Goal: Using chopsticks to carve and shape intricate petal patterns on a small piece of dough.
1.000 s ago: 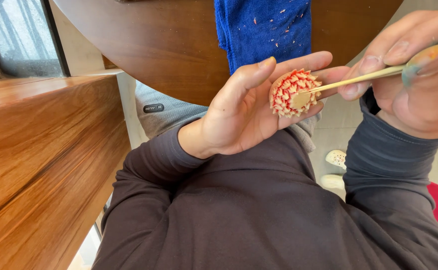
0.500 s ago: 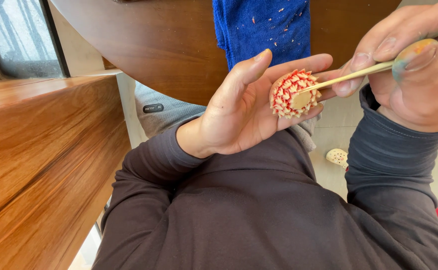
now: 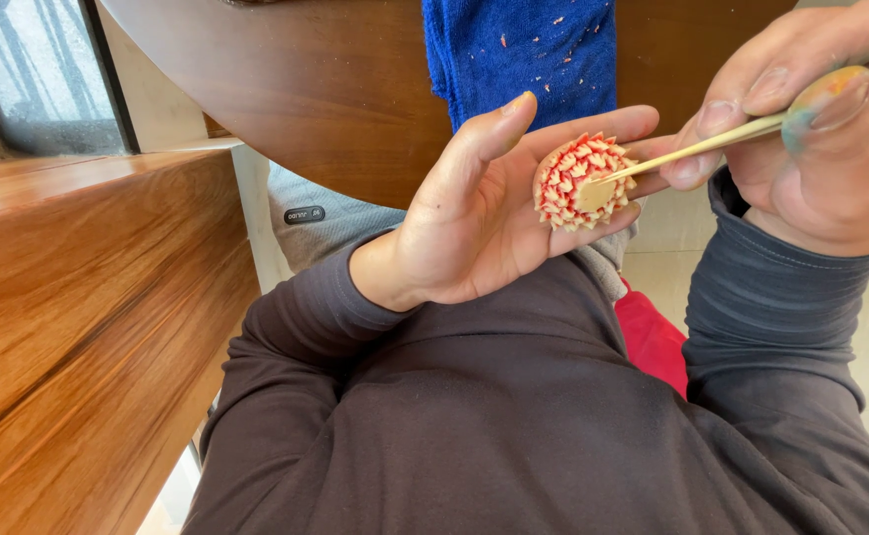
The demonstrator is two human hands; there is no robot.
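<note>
My left hand [image 3: 494, 213] is palm up and cradles a small round piece [image 3: 581, 181], cream with many red-edged petal-like points, on its fingers. My right hand [image 3: 811, 129] pinches a thin pale wooden stick tool [image 3: 742, 131] whose flat tip rests on the middle of the round piece. A smear of blue-green colour sits on the thumb of my right hand. Both arms wear dark grey sleeves.
A blue cloth [image 3: 524, 54] flecked with small crumbs hangs over the edge of a dark round wooden table [image 3: 335, 89]. A lighter wooden surface [image 3: 78, 317] runs along the left. A window [image 3: 28, 79] is at top left, and something red [image 3: 652, 337] shows below the arms.
Both hands have shifted slightly up and right in view, and the stick's tip stays on the round piece. The red thing below the arms shows more.
</note>
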